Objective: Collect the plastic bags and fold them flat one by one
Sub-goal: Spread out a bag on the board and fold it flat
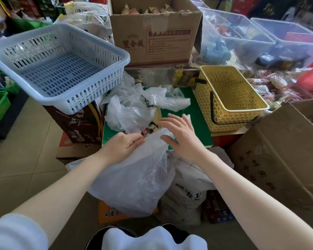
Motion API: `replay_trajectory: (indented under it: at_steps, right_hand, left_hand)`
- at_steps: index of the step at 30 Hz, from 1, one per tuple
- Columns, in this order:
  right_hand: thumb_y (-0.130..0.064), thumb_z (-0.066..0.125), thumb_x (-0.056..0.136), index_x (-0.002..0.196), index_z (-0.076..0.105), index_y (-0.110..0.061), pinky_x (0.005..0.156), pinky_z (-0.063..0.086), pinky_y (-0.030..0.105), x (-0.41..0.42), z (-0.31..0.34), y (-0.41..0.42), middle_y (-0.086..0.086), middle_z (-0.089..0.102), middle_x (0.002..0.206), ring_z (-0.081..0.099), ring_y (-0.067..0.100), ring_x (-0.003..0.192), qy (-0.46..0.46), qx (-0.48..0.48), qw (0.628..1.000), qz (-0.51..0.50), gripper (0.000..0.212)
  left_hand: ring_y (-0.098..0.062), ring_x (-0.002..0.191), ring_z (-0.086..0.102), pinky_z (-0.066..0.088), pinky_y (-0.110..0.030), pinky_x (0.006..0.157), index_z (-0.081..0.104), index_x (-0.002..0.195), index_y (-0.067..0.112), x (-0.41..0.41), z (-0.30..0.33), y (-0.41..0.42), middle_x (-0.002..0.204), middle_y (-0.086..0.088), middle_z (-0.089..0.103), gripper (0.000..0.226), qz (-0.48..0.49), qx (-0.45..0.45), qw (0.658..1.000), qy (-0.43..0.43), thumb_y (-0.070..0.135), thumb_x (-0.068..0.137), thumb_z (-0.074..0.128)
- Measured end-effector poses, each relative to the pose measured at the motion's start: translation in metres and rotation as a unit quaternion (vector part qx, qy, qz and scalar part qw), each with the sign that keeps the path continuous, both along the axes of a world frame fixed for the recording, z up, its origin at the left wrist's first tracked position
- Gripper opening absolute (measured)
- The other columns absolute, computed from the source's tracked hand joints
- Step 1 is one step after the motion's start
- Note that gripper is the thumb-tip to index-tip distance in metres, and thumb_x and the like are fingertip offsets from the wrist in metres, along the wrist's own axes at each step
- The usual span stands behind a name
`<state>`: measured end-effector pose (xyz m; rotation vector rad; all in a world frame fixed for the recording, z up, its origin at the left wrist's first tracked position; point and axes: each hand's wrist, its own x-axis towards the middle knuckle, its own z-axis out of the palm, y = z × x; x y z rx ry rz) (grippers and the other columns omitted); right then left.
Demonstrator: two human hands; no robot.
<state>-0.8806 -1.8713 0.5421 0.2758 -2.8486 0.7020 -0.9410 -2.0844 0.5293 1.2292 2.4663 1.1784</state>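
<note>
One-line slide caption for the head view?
Left hand grips a plastic bag while open right hand smooths it.

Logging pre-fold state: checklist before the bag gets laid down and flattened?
1. Left hand grips the translucent plastic bag at its top edge: ok.
2. Right hand open, fingers spread over the bag's top: ok.
3. Bag flat: not ok, it hangs crumpled.
4. Bag empty: cannot tell.
5. Green board free for folding: not ok, crumpled bags cover its left part.
6. Yellow basket empty: ok.
</note>
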Motion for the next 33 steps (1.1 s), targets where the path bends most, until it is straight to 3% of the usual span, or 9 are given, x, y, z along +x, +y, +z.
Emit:
replay_trajectory:
  at_steps: [5, 9, 13, 17, 23, 25, 28, 31, 33]
  right_hand:
    - [-0.023, 0.060, 0.090, 0.100, 0.067, -0.010, 0.108, 0.018, 0.028, -0.014, 0.008, 0.000, 0.008, 0.069, 0.097, 0.058, 0.023, 0.096, -0.096, -0.025, 0.994, 0.053, 0.017]
    - [-0.014, 0.061, 0.088, 0.090, 0.065, 0.000, 0.070, 0.042, 0.029, -0.016, 0.009, 0.017, 0.014, 0.066, 0.088, 0.059, 0.030, 0.081, -0.143, -0.076, 0.987, -0.019, 0.015]
    - [-0.021, 0.057, 0.090, 0.095, 0.063, -0.009, 0.078, 0.047, 0.036, -0.013, 0.002, 0.036, 0.006, 0.065, 0.093, 0.060, 0.028, 0.089, -0.198, -0.010, 0.978, -0.066, 0.014]
    - [-0.038, 0.061, 0.087, 0.123, 0.055, -0.020, 0.096, 0.042, 0.039, -0.013, 0.004, 0.015, -0.001, 0.060, 0.121, 0.055, 0.021, 0.110, -0.250, 0.036, 0.967, 0.005, 0.041]
    - [-0.022, 0.056, 0.092, 0.086, 0.061, -0.006, 0.054, 0.032, 0.019, -0.024, 0.010, 0.002, 0.007, 0.059, 0.076, 0.050, 0.022, 0.067, -0.222, -0.034, 0.973, 0.046, 0.018]
    - [-0.022, 0.055, 0.093, 0.072, 0.057, -0.017, 0.050, 0.032, 0.017, -0.027, 0.014, 0.010, -0.002, 0.052, 0.067, 0.044, 0.013, 0.058, -0.223, -0.053, 0.973, 0.020, 0.022]
    - [-0.025, 0.057, 0.090, 0.075, 0.058, -0.001, 0.054, 0.033, 0.026, -0.039, 0.020, 0.024, 0.007, 0.052, 0.067, 0.042, 0.015, 0.057, -0.207, -0.068, 0.976, -0.031, 0.028]
    - [-0.025, 0.057, 0.090, 0.073, 0.056, 0.003, 0.050, 0.030, 0.022, -0.065, 0.024, 0.031, 0.003, 0.046, 0.060, 0.038, 0.012, 0.053, -0.162, -0.106, 0.978, -0.078, 0.033]
    - [-0.025, 0.055, 0.092, 0.073, 0.057, 0.004, 0.050, 0.029, 0.023, -0.090, 0.025, 0.034, 0.000, 0.044, 0.059, 0.036, 0.011, 0.052, -0.138, -0.109, 0.980, -0.093, 0.035]
  left_hand:
    - [-0.005, 0.041, 0.036, 0.026, -0.013, 0.045, 0.061, 0.079, 0.009, -0.005, 0.007, 0.001, 0.046, 0.009, 0.042, 0.029, -0.016, -0.032, 0.998, -0.042, 0.038, 0.082, 0.062]
    - [-0.005, 0.048, 0.033, 0.027, -0.016, 0.050, 0.050, 0.061, 0.012, -0.016, -0.003, -0.013, 0.053, 0.006, 0.042, 0.034, -0.014, -0.131, 0.985, -0.113, 0.033, 0.080, 0.070]
    - [0.000, 0.075, 0.056, 0.042, -0.019, 0.073, 0.062, 0.081, 0.032, -0.022, -0.011, -0.030, 0.082, 0.014, 0.064, 0.015, -0.022, -0.176, 0.974, -0.139, 0.024, 0.092, 0.056]
    - [-0.011, 0.093, 0.058, 0.046, -0.028, 0.086, 0.062, 0.103, 0.021, -0.020, -0.010, -0.021, 0.100, 0.006, 0.064, 0.020, -0.055, -0.191, 0.972, -0.124, 0.018, 0.098, 0.043]
    - [-0.011, 0.061, 0.055, 0.040, -0.017, 0.057, 0.059, 0.090, 0.019, -0.022, 0.005, -0.004, 0.071, -0.002, 0.062, 0.023, -0.025, -0.091, 0.992, -0.089, 0.041, 0.089, 0.051]
    - [-0.004, 0.060, 0.056, 0.041, -0.014, 0.057, 0.062, 0.085, 0.021, -0.027, 0.005, -0.010, 0.070, 0.005, 0.064, 0.027, 0.002, -0.085, 0.991, -0.108, 0.046, 0.076, 0.064]
    - [-0.002, 0.057, 0.054, 0.042, -0.021, 0.060, 0.067, 0.074, 0.018, -0.041, 0.006, -0.014, 0.066, 0.004, 0.065, 0.025, 0.066, -0.058, 0.987, -0.133, 0.043, 0.077, 0.065]
    - [-0.002, 0.071, 0.063, 0.047, -0.025, 0.070, 0.068, 0.079, 0.020, -0.059, 0.004, -0.006, 0.073, 0.011, 0.070, 0.019, 0.234, 0.199, 0.915, -0.262, 0.039, 0.076, 0.068]
    - [-0.012, 0.088, 0.066, 0.052, -0.031, 0.077, 0.067, 0.095, 0.023, -0.069, -0.003, -0.005, 0.093, 0.004, 0.072, 0.047, 0.216, 0.323, 0.845, -0.368, 0.059, 0.066, 0.069]
